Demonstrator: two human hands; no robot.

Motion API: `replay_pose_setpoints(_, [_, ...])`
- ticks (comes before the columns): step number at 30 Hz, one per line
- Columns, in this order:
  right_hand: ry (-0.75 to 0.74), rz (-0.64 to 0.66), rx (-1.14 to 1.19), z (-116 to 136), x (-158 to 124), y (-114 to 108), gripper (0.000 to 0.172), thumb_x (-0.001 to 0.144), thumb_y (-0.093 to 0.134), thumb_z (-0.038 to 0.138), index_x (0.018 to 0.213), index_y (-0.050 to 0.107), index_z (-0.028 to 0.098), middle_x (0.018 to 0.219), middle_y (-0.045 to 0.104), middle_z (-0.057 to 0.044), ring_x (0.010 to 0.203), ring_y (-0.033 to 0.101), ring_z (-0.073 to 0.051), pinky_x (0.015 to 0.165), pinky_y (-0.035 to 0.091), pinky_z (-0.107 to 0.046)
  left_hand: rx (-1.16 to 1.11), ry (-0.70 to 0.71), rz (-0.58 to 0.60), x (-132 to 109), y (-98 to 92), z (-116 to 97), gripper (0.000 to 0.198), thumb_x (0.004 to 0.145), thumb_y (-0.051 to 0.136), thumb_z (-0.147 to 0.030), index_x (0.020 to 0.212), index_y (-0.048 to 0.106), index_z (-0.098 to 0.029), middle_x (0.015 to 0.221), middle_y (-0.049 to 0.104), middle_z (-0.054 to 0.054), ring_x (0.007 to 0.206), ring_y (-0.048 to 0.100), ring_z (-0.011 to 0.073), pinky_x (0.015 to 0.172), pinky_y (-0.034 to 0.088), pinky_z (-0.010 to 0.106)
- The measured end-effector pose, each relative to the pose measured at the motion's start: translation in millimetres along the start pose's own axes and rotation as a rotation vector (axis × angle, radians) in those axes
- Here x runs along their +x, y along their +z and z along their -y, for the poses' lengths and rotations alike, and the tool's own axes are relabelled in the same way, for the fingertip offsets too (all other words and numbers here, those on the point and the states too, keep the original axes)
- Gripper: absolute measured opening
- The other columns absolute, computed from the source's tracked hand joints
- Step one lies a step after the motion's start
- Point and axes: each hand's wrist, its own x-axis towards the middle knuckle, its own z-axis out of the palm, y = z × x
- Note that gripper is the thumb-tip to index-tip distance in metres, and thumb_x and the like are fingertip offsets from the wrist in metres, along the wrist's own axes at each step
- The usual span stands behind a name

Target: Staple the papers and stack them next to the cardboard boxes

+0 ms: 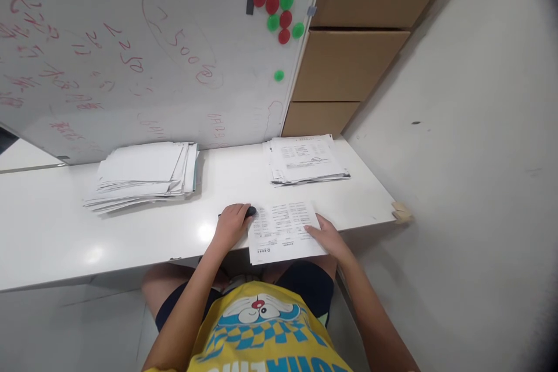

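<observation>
Head view: we see the left hand gripping a mostly hidden black tool, seemingly end-on to the left edge of sheets the right hand pinches.

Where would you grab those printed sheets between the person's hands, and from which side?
Probably the near edge, pinched from the front: the thin, flat sheets reach past the table's front edge, so both faces look accessible there.

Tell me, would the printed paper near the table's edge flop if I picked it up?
The printed paper would probably bend, since it looks thin. It's likely light, being so flat. It might slide if pushed, because the table looks smooth and shiny.
</observation>
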Motion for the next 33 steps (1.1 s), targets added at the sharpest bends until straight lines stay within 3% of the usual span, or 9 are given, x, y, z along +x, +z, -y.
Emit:
replay_pose_setpoints(5, [0.028, -0.012, 0.046, 0, -1, 3, 0.037, 0.075, 0.065, 0.033, 0.110, 0.064, 0.022, 0.116, 0.069, -0.007, 0.108, 0.064, -0.028, 0.094, 0.050, -0.043, -0.024, 0.028, 0.011, 0, -2.7, -1, 0.037, 0.094, 0.041, -0.025, 0.129, 0.051, -0.019, 0.117, 0.065, 0.011, 0.104, 0.061, 0.0245, 0.089, 0.048, 0.042])
replay_pose_setpoints(10, [0.016, 0.007, 0.054, 4, 1, 1, 0.040, 0.074, 0.065, 0.032, 0.113, 0.065, 0.022, 0.118, 0.069, -0.005, 0.110, 0.063, -0.028, 0.096, 0.049, -0.043, -0.003, 0.040, 0.052, 2, -1.8, -1, 0.034, 0.092, 0.043, -0.020, 0.123, 0.057, -0.019, 0.119, 0.064, 0.012, 0.112, 0.059, 0.0259, 0.099, 0.042, 0.047])
replay_pose_setpoints(16, [-0.011, -0.010, 0.060, 9, 2, 5, 0.040, 0.072, 0.065, 0.031, 0.111, 0.065, 0.021, 0.117, 0.069, -0.006, 0.109, 0.063, -0.028, 0.098, 0.047, -0.045, 0.025, 0.033, 0.056, 2, -5.0, 1, 0.037, 0.092, 0.043, -0.024, 0.128, 0.054, -0.020, 0.122, 0.063, 0.012, 0.111, 0.060, 0.0268, 0.093, 0.047, 0.044])
replay_pose_setpoints(20, [-0.040, -0.033, 0.048, 11, -6, 1, 0.040, 0.072, 0.064, 0.031, 0.111, 0.064, 0.020, 0.117, 0.069, -0.007, 0.109, 0.063, -0.028, 0.099, 0.046, -0.045, 0.019, 0.033, -0.004, -4, -10.4, 1, 0.043, 0.093, 0.043, -0.025, 0.135, 0.047, -0.018, 0.129, 0.059, 0.013, 0.124, 0.051, 0.0286, 0.099, 0.042, 0.046])
replay_pose_setpoints(23, [-0.056, -0.039, 0.003, 14, -9, -17, 0.040, 0.072, 0.066, 0.034, 0.109, 0.065, 0.020, 0.117, 0.069, -0.007, 0.108, 0.064, -0.029, 0.097, 0.047, -0.045, 0.010, -0.029, -0.120, -18, -17.0, 11, 0.045, 0.094, 0.042, -0.030, 0.137, 0.044, -0.017, 0.131, 0.058, 0.013, 0.129, 0.046, 0.0286, 0.103, 0.040, 0.046])
replay_pose_setpoints(27, [-0.109, -0.155, -0.063, 29, 10, -60, 0.038, 0.069, 0.068, 0.035, 0.104, 0.067, 0.021, 0.112, 0.071, -0.007, 0.105, 0.064, -0.030, 0.096, 0.047, -0.045, -0.013, -0.137, -0.212, -49, -20.2, 30, 0.043, 0.094, 0.042, -0.032, 0.135, 0.047, -0.019, 0.128, 0.060, 0.012, 0.128, 0.047, 0.0290, 0.102, 0.041, 0.047])
replay_pose_setpoints(30, [-0.181, -0.286, -0.071, 46, 48, -92, 0.038, 0.068, 0.067, 0.034, 0.103, 0.067, 0.021, 0.110, 0.071, -0.008, 0.102, 0.065, -0.030, 0.094, 0.048, -0.045, -0.034, -0.168, -0.210, -72, -14.1, 36, 0.042, 0.094, 0.041, -0.031, 0.133, 0.049, -0.019, 0.127, 0.061, 0.011, 0.124, 0.051, 0.0284, 0.100, 0.044, 0.047])
replay_pose_setpoints(33, [-0.237, -0.419, -0.096, 60, 101, -109, 0.034, 0.069, 0.063, 0.030, 0.101, 0.066, 0.019, 0.112, 0.071, -0.009, 0.102, 0.065, -0.028, 0.094, 0.047, -0.045, -0.021, -0.177, -0.205, -80, -15.3, 41, 0.042, 0.093, 0.040, -0.030, 0.134, 0.048, -0.020, 0.127, 0.061, 0.011, 0.120, 0.054, 0.0273, 0.098, 0.047, 0.046])
